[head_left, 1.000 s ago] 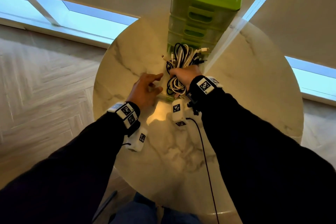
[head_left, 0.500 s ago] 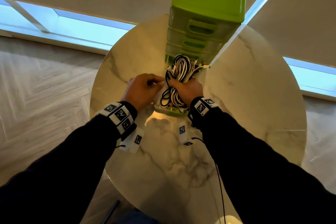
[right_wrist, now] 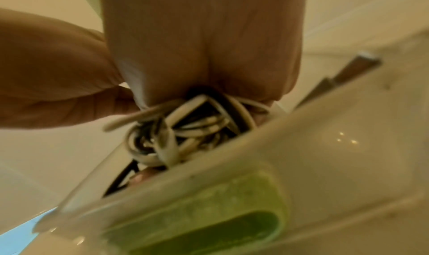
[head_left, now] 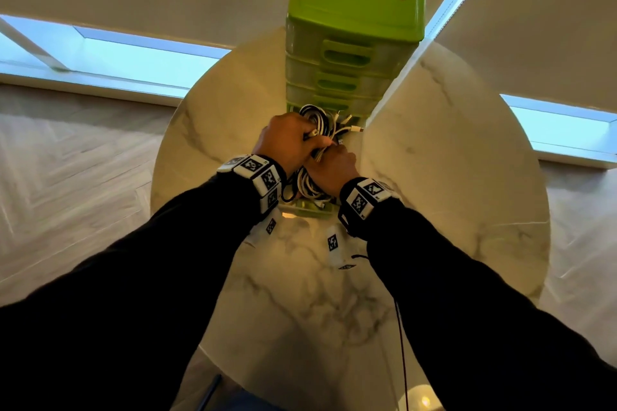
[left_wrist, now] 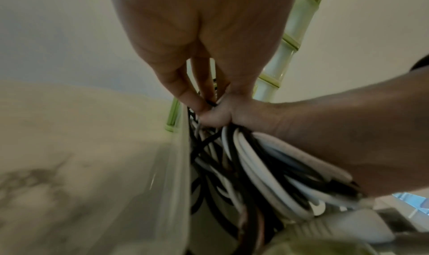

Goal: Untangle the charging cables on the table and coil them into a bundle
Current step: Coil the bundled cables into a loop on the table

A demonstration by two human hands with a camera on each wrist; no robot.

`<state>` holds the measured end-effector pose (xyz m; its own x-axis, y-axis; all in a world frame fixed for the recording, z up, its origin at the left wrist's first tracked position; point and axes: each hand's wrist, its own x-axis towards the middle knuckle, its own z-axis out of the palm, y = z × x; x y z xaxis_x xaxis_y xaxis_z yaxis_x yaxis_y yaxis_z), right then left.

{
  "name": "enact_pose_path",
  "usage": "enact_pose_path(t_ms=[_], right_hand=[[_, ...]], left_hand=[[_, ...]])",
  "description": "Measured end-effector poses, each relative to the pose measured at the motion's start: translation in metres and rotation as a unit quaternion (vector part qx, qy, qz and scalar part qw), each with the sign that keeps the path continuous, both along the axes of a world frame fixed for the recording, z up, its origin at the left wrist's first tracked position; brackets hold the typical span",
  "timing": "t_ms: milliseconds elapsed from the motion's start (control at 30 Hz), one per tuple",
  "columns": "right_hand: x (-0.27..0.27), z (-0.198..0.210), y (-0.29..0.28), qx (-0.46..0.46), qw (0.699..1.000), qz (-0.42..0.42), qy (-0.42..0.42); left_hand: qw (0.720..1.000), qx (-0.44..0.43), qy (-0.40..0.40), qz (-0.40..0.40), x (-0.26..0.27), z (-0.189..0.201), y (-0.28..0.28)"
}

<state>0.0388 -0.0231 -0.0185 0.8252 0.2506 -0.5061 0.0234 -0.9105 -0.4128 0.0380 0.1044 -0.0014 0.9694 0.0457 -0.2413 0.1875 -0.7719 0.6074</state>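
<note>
A coiled bundle of white and black charging cables (head_left: pixel 312 185) sits in the pulled-out bottom drawer (head_left: pixel 309 211) of a green drawer unit. My left hand (head_left: pixel 300 140) lies over the far part of the bundle, fingers curled round its strands. My right hand (head_left: pixel 329 157) grips the middle of the coil from the right. In the left wrist view my left fingertips (left_wrist: pixel 197 102) pinch strands against the right hand, and the cable loops (left_wrist: pixel 255 158) hang inside the drawer wall (left_wrist: pixel 176 167). In the right wrist view the cables (right_wrist: pixel 197 126) bunch under my palm above the drawer front (right_wrist: pixel 209 213).
The green drawer unit (head_left: pixel 354 10) stands at the back of the round marble table (head_left: pixel 434 177). Small white tagged blocks (head_left: pixel 332 243) lie near my wrists. A thin dark wire (head_left: pixel 400 327) trails toward the table's near edge. Wood floor lies to the left.
My left hand has moved from beside the bundle onto it and closed round the strands. The right hand has kept its grip on the coil.
</note>
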Motion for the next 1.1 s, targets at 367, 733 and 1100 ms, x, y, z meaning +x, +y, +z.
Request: enact_pose_path(t_ms=[367,733,1100], right_hand=[[-0.036,0.014,-0.007,0.165,0.975,-0.140,-0.046],[-0.013,0.019,-0.017,0.059,0.998,-0.001,-0.013],[0.009,0.014,-0.024,0.006,0.996,0.079,0.035]], left_hand=[[0.991,0.107,0.035,-0.067,0.016,-0.001,-0.018],[0.991,-0.040,-0.021,-0.123,-0.004,-0.008,0.019],[0.981,0.034,-0.079,-0.171,-0.003,-0.013,0.021]])
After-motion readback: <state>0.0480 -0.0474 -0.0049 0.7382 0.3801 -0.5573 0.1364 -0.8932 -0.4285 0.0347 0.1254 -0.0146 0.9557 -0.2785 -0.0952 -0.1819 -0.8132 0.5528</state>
